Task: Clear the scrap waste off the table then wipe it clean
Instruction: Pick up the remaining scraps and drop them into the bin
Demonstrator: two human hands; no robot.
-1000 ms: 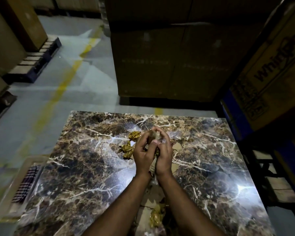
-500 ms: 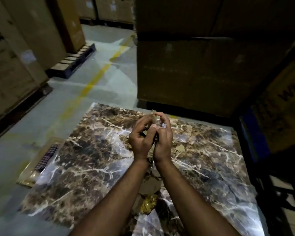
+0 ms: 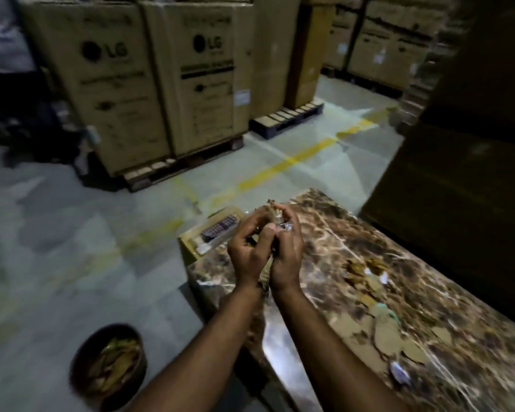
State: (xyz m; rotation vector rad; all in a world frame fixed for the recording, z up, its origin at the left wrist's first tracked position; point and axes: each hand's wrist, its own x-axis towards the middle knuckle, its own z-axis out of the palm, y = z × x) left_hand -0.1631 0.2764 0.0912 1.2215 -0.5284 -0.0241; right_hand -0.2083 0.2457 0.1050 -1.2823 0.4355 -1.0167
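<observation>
- Holding a wad of scrap waste (image 3: 272, 210) up between both hands, I see it poking out above the fingertips, over the near-left corner of the marble table (image 3: 446, 295).
- My left hand (image 3: 249, 251) curls round the wad from its side, thumb across the front.
- My right hand (image 3: 287, 251) cups it from the other side, fingers bent over a bit of clear wrapper; the two hands touch at the heels.
- To the right of my hands, more brown scraps (image 3: 366, 272) lie scattered on the tabletop, with further pieces nearer me beside my right forearm.
- Below and left of my left forearm, a round dark bin (image 3: 107, 367) stands on the floor, with scraps inside.
- Just beyond my hands sits a shallow tray (image 3: 211, 233) holding something checked.
- Farther off, past the yellow floor line (image 3: 283, 165), stand cardboard boxes (image 3: 161, 78) on pallets.
</observation>
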